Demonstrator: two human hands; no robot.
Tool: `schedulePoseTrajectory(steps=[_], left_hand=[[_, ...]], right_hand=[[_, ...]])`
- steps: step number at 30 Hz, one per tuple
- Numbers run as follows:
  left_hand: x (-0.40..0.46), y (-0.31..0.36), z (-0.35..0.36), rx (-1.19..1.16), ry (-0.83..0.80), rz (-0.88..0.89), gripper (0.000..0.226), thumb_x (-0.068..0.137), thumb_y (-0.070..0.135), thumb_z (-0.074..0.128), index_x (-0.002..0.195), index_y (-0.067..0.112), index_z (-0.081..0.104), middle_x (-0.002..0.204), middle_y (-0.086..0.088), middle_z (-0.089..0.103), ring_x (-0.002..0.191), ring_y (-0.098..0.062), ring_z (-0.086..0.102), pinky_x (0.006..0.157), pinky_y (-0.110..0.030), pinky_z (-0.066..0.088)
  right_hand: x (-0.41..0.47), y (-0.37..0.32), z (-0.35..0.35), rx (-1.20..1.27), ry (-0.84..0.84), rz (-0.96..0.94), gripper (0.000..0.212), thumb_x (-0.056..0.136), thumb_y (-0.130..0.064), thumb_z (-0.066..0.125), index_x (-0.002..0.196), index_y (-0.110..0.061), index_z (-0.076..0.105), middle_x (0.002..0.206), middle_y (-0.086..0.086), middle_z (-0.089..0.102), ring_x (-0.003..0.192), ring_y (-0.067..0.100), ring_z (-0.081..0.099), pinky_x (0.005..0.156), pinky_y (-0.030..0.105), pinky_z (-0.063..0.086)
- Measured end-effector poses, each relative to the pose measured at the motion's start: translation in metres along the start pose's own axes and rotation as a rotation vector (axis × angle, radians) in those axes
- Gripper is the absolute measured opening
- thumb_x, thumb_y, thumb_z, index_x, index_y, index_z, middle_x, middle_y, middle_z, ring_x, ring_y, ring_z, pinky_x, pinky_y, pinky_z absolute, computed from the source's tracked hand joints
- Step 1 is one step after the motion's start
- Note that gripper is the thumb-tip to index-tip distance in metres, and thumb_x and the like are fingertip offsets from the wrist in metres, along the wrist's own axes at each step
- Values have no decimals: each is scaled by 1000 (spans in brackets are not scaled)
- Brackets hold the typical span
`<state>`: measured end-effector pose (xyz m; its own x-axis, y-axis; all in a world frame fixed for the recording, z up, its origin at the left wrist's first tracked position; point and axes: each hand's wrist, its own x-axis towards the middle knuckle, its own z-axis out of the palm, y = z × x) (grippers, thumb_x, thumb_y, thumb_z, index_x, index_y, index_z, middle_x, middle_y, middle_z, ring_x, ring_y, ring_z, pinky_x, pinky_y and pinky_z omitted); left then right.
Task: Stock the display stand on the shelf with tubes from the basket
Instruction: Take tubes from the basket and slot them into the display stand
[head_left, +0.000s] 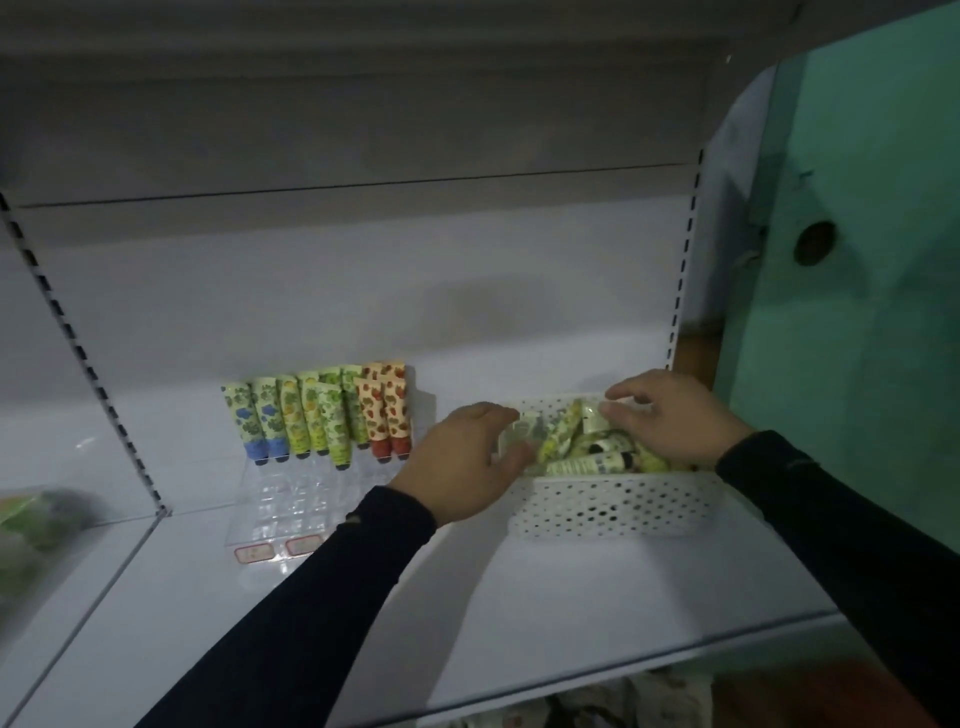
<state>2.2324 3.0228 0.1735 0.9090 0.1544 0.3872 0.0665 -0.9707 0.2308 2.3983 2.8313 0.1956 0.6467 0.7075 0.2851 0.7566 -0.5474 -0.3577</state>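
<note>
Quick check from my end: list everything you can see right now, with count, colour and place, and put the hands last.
display stand: one, clear plastic, on the shelf left of the basket; front slots unfilled
tubes in the stand: about ten upright at the back; blue-capped at left, yellow-green in the middle, red-capped at right
basket: one, white perforated plastic, on the shelf at right
tubes in the basket: a loose pile, mostly green and cream; count unclear
shelf: one, white, with a slotted upright on each side
green packet: blurred, far left
wall: green, at right
left hand: at the basket's left end, fingers around a tube
right hand: over the basket's far side, fingers on the tubes
</note>
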Motion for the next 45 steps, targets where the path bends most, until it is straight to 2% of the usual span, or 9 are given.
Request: schedulePoseTrajectory(steps=[7, 10, 12, 16, 25, 28, 32, 39, 45], left_hand=[[58, 37, 25, 45, -403, -131, 46, 96, 62, 41, 105, 19, 51, 109, -6, 59, 100, -26, 55, 82, -37, 44], [70, 43, 32, -3, -494, -197, 56, 94, 66, 41, 126, 21, 51, 130, -7, 59, 114, -27, 55, 84, -32, 37], [75, 46, 36, -18, -500, -227, 68, 95, 67, 40, 147, 23, 39, 145, -4, 51, 128, -26, 49, 87, -29, 32], [77, 49, 43, -7, -423, -232, 71, 93, 69, 40, 148, 25, 32, 143, -5, 51, 128, -27, 48, 91, -36, 31], [76, 48, 42, -80, -468, -264, 85, 83, 78, 47, 149, 26, 33, 149, -1, 44, 135, -24, 42, 109, -43, 27], [80, 47, 43, -143, -481, -257, 90, 79, 72, 62, 150, 26, 31, 148, 2, 46, 132, -20, 45, 98, -29, 32], [85, 39, 50, -154, -449, -303, 108, 67, 73, 71, 153, 29, 23, 153, 1, 40, 136, -22, 42, 112, -42, 33], [88, 45, 46, -116, -461, -298, 75, 79, 53, 73, 139, 16, 46, 138, -1, 52, 124, -21, 50, 86, -27, 37], [92, 42, 55, -24, -441, -254, 47, 80, 46, 71, 107, 19, 44, 100, 2, 53, 92, -19, 51, 72, -29, 38]], right_hand=[[6, 27, 4, -102, -126, 73, 52, 94, -53, 50, 135, -21, 53, 136, 7, 53, 124, 22, 49, 98, 27, 38], [11, 29, 6, -122, -125, 67, 53, 95, -46, 53, 140, -19, 48, 138, 11, 47, 126, 24, 46, 98, 26, 36], [16, 34, 11, -152, -176, 83, 53, 94, -45, 53, 138, -17, 48, 134, 14, 47, 121, 26, 48, 93, 27, 39], [21, 35, 17, -153, -198, 103, 39, 91, -42, 56, 116, -13, 60, 116, 13, 58, 99, 25, 56, 73, 26, 39], [20, 31, 7, -101, -231, 143, 63, 90, -46, 61, 142, -14, 46, 145, 5, 48, 129, 21, 46, 100, 26, 38], [21, 26, 8, -89, -196, 148, 62, 88, -43, 65, 140, -15, 48, 142, 4, 50, 127, 21, 47, 98, 26, 39], [22, 26, 8, 39, -118, 196, 58, 82, -39, 72, 133, -16, 56, 135, 2, 56, 119, 18, 53, 90, 23, 41], [22, 27, 6, 91, -161, 253, 41, 85, -45, 68, 112, -14, 69, 114, 1, 67, 99, 16, 61, 89, 34, 52], [20, 19, -1, 41, -279, 238, 52, 88, -38, 64, 135, -20, 52, 137, 2, 51, 116, 18, 51, 91, 27, 44]])
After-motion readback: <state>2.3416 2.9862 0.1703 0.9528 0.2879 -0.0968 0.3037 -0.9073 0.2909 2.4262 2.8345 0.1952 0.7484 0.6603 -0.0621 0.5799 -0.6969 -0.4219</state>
